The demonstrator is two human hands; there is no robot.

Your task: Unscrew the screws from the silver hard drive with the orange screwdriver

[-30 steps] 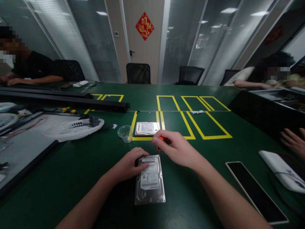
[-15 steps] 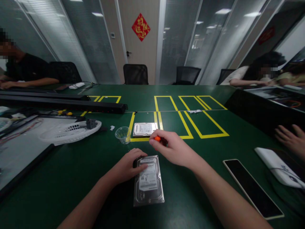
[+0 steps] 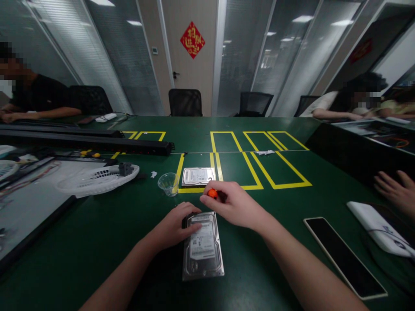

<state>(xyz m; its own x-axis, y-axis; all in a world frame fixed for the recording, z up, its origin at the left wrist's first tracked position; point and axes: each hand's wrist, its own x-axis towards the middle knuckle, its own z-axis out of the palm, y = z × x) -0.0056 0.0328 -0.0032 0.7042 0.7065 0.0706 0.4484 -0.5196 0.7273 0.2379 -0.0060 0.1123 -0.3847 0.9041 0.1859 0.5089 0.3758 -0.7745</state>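
A silver hard drive [image 3: 203, 255] with a white label lies flat on the green table in front of me. Its far left edge is gripped by my left hand [image 3: 180, 226], the thumb resting on the label. Over the far right corner of this drive, my right hand [image 3: 231, 203] is closed around a screwdriver [image 3: 212, 193] with an orange-and-black handle; its tip is too faint to make out. Beyond my hands, a second hard drive [image 3: 197, 176] lies inside a yellow taped outline. A clear plastic cup [image 3: 168, 185] stands left of it.
At left are a white racket-shaped frame [image 3: 97, 183], a grey panel [image 3: 32, 203] and long black bars [image 3: 136, 143]. A phone [image 3: 345, 257] and a white device with a cable [image 3: 379, 229] lie at right, near another person's hand [image 3: 397, 188]. More people sit on both sides.
My right hand has shifted slightly left and turned a little, showing more of the orange handle. My left hand and the drive stay in place.
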